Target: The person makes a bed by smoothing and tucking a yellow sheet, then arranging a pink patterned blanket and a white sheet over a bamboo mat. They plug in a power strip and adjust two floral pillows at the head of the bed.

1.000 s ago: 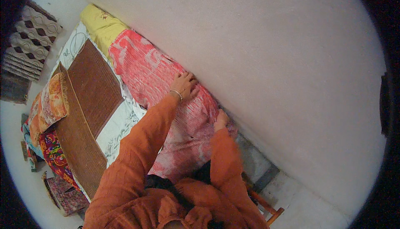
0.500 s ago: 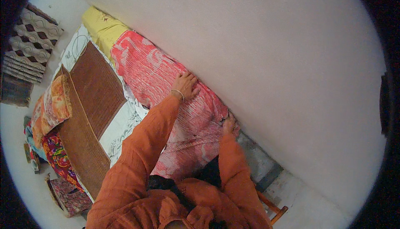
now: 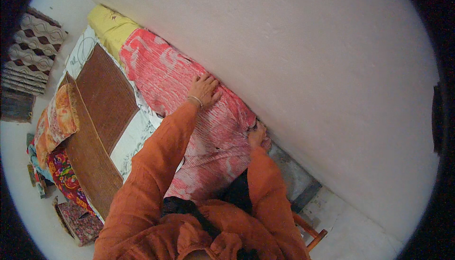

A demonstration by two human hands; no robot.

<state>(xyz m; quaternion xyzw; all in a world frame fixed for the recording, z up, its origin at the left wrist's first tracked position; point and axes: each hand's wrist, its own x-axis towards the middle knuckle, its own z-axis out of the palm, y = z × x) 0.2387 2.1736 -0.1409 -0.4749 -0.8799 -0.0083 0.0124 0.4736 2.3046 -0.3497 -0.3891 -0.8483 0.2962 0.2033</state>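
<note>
A red and white patterned cloth [image 3: 166, 77], which looks like a blanket or bedcover, lies over the bed's side along the wall. My left hand [image 3: 204, 89] rests flat on its upper surface near the wall, fingers stretched out, a thin bracelet at the wrist. Farther right, at the cloth's corner by the wall, my right hand [image 3: 257, 134] has its fingers curled round the bunched edge; the fingertips are partly hidden. The near part of the cloth hangs down in front of my body.
Beyond the red cloth sits a yellow cover [image 3: 111, 25]. To the left are a brown woven mat [image 3: 106, 94], partly folded over, a white printed sheet [image 3: 130, 139] and an orange floral pillow [image 3: 59, 118]. A pale wall [image 3: 308, 70] borders the right. A wooden leg [image 3: 315, 238] stands low right.
The whole view has shifted slightly, so bed and hands sit a little farther left. Both hands stay at nearly the same places on the cloth.
</note>
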